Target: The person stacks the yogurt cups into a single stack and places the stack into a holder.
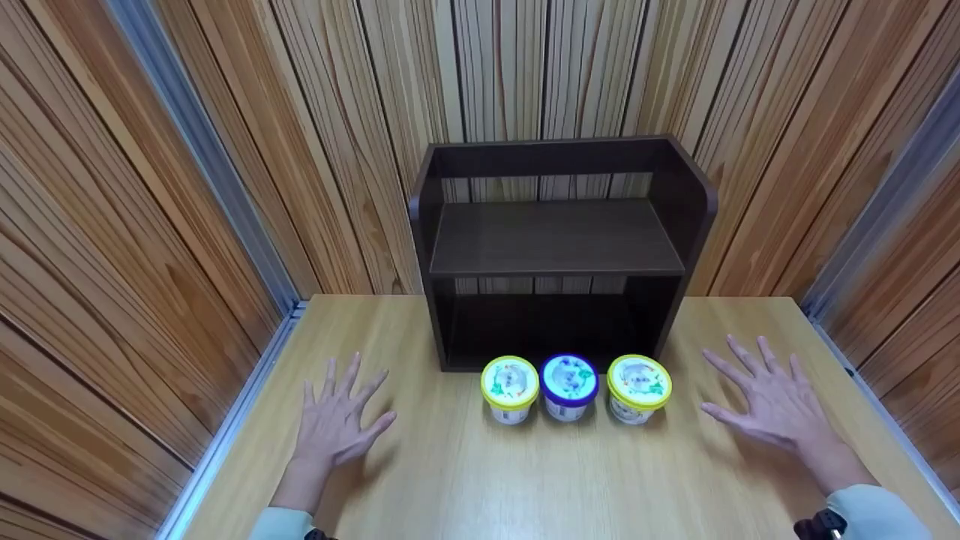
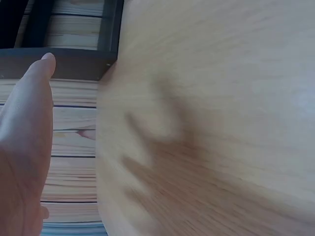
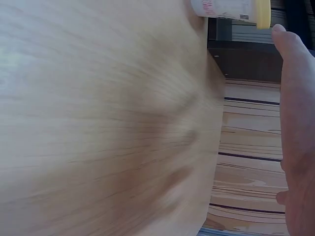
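- Far left of the head view: a wall of wood-grain panels, with a grey metal strip running down its corner to the table's edge.
- Lower left: the left hand, released and holding nothing, its fingers spread and pointing up the frame. It is above the pale wooden table, its shadow falling below and to the right; a pale blue sleeve shows at the bottom edge.
- Centre, upper to middle: a dark brown two-level shelf unit, standing on the table against the back wall.
- Just below centre: the left yellow-lidded tub, upright in front of the shelf unit.
- Right beside it: the blue-lidded tub, also upright; whether the two touch is hard to tell.
- Slightly right of that, past a small gap: the right yellow-lidded tub, upright, completing the row.
- Lower right: the right hand, likewise released and bare of any object, fingers spread towards the upper left, near the right yellow-lidded tub but apart from it. A dark device sits at its cuff.
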Available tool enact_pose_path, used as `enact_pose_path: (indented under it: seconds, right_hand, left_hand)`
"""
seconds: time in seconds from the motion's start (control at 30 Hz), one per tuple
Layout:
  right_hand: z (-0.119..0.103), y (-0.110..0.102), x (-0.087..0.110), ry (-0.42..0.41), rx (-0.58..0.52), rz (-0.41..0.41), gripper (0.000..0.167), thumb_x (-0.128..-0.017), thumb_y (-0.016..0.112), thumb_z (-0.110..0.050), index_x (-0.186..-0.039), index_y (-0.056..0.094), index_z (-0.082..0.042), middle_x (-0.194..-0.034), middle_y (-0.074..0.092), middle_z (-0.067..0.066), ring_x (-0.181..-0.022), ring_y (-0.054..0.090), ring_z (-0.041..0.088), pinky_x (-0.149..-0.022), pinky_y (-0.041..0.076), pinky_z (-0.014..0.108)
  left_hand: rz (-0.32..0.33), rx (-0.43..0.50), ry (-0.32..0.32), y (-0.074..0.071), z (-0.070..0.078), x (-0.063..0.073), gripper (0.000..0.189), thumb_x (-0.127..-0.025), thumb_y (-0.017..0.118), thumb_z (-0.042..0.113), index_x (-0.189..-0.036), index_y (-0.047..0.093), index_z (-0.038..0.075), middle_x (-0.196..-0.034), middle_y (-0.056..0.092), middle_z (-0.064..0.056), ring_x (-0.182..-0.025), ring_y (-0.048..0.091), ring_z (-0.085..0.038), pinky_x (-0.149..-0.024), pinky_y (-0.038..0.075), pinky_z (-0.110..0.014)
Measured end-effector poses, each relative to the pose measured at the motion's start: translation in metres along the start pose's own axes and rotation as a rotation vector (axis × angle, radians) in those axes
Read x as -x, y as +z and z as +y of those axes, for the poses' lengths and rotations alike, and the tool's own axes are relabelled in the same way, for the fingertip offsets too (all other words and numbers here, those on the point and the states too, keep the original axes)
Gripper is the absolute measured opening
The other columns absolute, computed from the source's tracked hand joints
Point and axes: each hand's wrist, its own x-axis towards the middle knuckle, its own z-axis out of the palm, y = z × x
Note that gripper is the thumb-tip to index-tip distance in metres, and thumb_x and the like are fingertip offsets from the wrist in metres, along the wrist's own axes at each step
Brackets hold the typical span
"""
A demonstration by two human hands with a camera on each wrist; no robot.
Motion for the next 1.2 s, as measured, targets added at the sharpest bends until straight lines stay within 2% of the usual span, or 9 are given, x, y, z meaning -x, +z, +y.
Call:
enact_pose_path:
  seconds: [0.27,0.53,0.8,1.07,1.2]
  right_hand:
    - [-0.012,-0.003,-0.011,-0.025,0.001,0.004,0.088,-0.093,0.076,-0.068,-0.169,0.049,-0.035,-0.178,0.043,0.023,-0.163,0.034,0.065,-0.119,0.027,0.094]
    - [-0.03,-0.001,-0.024,-0.037,-0.009,-0.005,0.089,-0.091,0.075,-0.071,-0.167,0.053,-0.03,-0.18,0.042,0.021,-0.164,0.035,0.063,-0.122,0.027,0.092]
    - [-0.047,-0.001,-0.031,-0.049,-0.046,-0.016,0.089,-0.092,0.075,-0.069,-0.168,0.052,-0.029,-0.179,0.043,0.022,-0.163,0.033,0.065,-0.125,0.023,0.092]
    - [-0.067,-0.005,-0.035,-0.037,-0.088,-0.055,0.089,-0.095,0.074,-0.069,-0.17,0.05,-0.028,-0.18,0.039,0.028,-0.165,0.03,0.064,-0.126,0.022,0.092]
    - [-0.072,-0.005,-0.037,-0.041,-0.095,-0.043,0.088,-0.096,0.075,-0.066,-0.17,0.049,-0.026,-0.177,0.041,0.03,-0.164,0.034,0.062,-0.126,0.025,0.092]
  left_hand:
    - [0.019,0.024,0.035,0.002,0.016,-0.013,0.074,-0.103,0.06,0.07,-0.168,0.052,0.036,-0.186,0.033,-0.017,-0.17,0.027,-0.059,-0.126,0.027,-0.092]
    - [0.007,0.065,0.063,0.007,0.038,-0.025,0.074,-0.103,0.061,0.069,-0.168,0.053,0.035,-0.186,0.031,-0.018,-0.171,0.026,-0.059,-0.128,0.025,-0.091]
    - [-0.007,0.071,0.095,0.014,0.059,-0.034,0.076,-0.102,0.055,0.075,-0.169,0.05,0.039,-0.186,0.034,-0.014,-0.17,0.029,-0.057,-0.131,0.025,-0.088]
    - [-0.023,0.155,0.084,0.022,0.073,-0.042,0.075,-0.103,0.057,0.071,-0.169,0.05,0.036,-0.181,0.042,-0.018,-0.168,0.036,-0.054,-0.128,0.032,-0.086]
    - [-0.032,0.2,0.076,0.029,0.078,-0.045,0.075,-0.104,0.056,0.069,-0.171,0.048,0.035,-0.18,0.043,-0.018,-0.167,0.038,-0.053,-0.127,0.033,-0.086]
